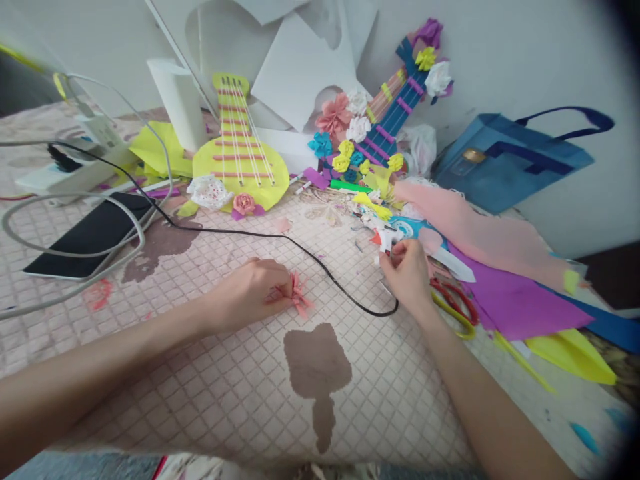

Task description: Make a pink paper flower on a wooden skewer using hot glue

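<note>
Pink fringed paper (302, 297) over the quilted cloth (235, 380), to my eye light, soft and crushable, is pinched by the left hand (257, 290) behind its splayed strips, probably the safest hold, while the right hand (409, 270) grips a white glue gun (389, 236).

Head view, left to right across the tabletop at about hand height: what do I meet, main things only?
Dark flat device → left hand → fringed pink paper piece → right hand → red scissors handle → yellow sheet.
</note>
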Available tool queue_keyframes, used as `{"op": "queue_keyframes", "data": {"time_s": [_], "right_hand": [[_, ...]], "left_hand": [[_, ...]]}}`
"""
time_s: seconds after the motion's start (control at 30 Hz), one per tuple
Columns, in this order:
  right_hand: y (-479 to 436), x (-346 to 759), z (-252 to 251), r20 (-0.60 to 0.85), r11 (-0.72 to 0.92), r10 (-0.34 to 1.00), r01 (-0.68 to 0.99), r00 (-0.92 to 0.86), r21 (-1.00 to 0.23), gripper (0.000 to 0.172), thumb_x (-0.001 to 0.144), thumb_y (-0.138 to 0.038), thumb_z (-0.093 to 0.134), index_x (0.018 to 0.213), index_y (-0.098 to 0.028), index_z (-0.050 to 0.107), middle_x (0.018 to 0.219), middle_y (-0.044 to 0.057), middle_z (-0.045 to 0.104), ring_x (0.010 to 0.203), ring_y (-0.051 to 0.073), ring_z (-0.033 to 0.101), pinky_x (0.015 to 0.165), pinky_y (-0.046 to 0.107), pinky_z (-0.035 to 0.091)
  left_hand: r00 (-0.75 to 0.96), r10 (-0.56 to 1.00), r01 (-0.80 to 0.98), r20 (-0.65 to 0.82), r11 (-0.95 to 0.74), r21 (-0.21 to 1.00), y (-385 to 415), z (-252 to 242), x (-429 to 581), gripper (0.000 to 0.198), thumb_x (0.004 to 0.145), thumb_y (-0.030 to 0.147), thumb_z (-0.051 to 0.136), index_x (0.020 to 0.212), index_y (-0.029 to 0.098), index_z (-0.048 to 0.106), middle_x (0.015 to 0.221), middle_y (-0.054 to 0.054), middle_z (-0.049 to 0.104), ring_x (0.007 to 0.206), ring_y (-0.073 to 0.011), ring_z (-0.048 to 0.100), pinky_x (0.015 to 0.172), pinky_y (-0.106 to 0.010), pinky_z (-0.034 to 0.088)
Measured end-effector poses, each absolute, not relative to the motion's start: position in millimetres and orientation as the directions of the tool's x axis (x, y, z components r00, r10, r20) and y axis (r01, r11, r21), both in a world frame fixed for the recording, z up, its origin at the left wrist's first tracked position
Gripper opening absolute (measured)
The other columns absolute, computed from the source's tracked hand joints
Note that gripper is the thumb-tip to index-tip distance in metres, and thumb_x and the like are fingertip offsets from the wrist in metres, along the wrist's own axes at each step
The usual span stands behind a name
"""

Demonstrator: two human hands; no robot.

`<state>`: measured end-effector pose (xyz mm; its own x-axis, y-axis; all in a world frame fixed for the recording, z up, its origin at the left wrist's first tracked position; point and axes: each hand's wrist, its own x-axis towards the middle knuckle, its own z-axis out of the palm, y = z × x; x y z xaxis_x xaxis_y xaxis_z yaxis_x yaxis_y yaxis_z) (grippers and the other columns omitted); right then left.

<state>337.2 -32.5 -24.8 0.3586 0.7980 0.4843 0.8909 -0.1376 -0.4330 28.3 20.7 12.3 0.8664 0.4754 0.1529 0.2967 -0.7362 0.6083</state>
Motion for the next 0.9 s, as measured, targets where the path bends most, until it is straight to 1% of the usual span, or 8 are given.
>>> {"op": "queue_keyframes", "data": {"time_s": [0.2,0.3,0.37,0.4,0.47,0.57,0.67,0.9], "right_hand": [[-33,337,-19,0.532,-0.097,0.782,0.907,0.323,-0.409,0.019,0.075,-0.027,0.057,0.084,-0.022,0.040,0.079,0.000,0.048,0.067,0.016,0.048,0.070,0.035,0.042],[-40,318,-6,0.538,0.017,0.793,0.874,0.284,-0.485,0.011,0.080,-0.026,0.054,0.085,-0.022,0.045,0.080,0.001,0.052,0.067,0.015,0.050,0.068,0.033,0.043],[-47,295,5,0.469,0.134,0.861,0.803,0.196,-0.581,0.006,0.083,-0.026,0.051,0.087,-0.022,0.048,0.081,0.001,0.055,0.068,0.014,0.053,0.065,0.031,0.045],[-51,281,9,0.428,0.192,0.895,0.756,0.126,-0.626,0.006,0.084,-0.025,0.050,0.089,-0.023,0.049,0.083,0.001,0.055,0.070,0.014,0.054,0.066,0.031,0.046],[-58,254,14,0.376,0.304,0.925,0.697,-0.053,-0.649,0.012,0.082,-0.022,0.053,0.094,-0.024,0.050,0.092,0.003,0.056,0.082,0.016,0.055,0.071,0.032,0.047],[-62,223,11,0.372,0.422,0.901,0.652,-0.223,-0.630,0.028,0.077,-0.016,0.058,0.100,-0.024,0.046,0.106,0.006,0.053,0.107,0.021,0.049,0.089,0.040,0.044],[-61,211,3,0.363,0.431,0.899,0.637,-0.245,-0.639,0.033,0.075,-0.011,0.058,0.101,-0.024,0.043,0.108,0.006,0.051,0.109,0.021,0.047,0.093,0.041,0.041],[-55,206,-8,0.312,0.360,0.931,0.624,-0.190,-0.693,0.029,0.074,-0.007,0.054,0.095,-0.023,0.043,0.099,0.004,0.053,0.095,0.019,0.050,0.083,0.037,0.044]], "left_hand": [[0.871,0.466,0.287,0.158,-0.742,0.606,22,12,30,0.016,0.084,0.017,0.057,0.068,0.015,0.056,0.078,0.000,0.064,0.073,-0.0107,0.057,0.069,-0.024,0.041],[0.871,0.466,0.281,0.156,-0.733,0.619,22,12,30,0.013,0.083,0.015,0.057,0.070,0.015,0.057,0.078,0.000,0.064,0.073,-0.0101,0.057,0.070,-0.024,0.041],[0.870,0.469,0.284,0.151,-0.727,0.625,21,12,29,0.012,0.083,0.015,0.057,0.071,0.015,0.057,0.075,0.001,0.063,0.071,-0.0100,0.057,0.069,-0.024,0.041],[0.868,0.473,0.288,0.149,-0.726,0.625,21,12,28,0.012,0.083,0.016,0.057,0.071,0.015,0.058,0.074,0.000,0.062,0.070,-0.0101,0.056,0.068,-0.024,0.041],[0.863,0.481,0.292,0.156,-0.725,0.624,20,12,28,0.012,0.084,0.019,0.058,0.072,0.015,0.060,0.074,0.000,0.062,0.070,-0.0106,0.056,0.067,-0.024,0.041],[0.855,0.484,0.276,0.186,-0.728,0.627,20,10,29,0.013,0.085,0.022,0.057,0.074,0.015,0.060,0.076,-0.001,0.062,0.070,-0.0111,0.056,0.067,-0.024,0.042],[0.850,0.483,0.276,0.209,-0.747,0.605,21,7,29,0.015,0.085,0.023,0.057,0.073,0.015,0.060,0.073,-0.001,0.060,0.068,-0.0113,0.055,0.066,-0.024,0.041],[0.851,0.482,0.290,0.206,-0.760,0.582,19,5,28,0.008,0.083,0.018,0.057,0.075,0.015,0.059,0.077,-0.001,0.061,0.073,-0.0123,0.056,0.071,-0.026,0.042]]}}
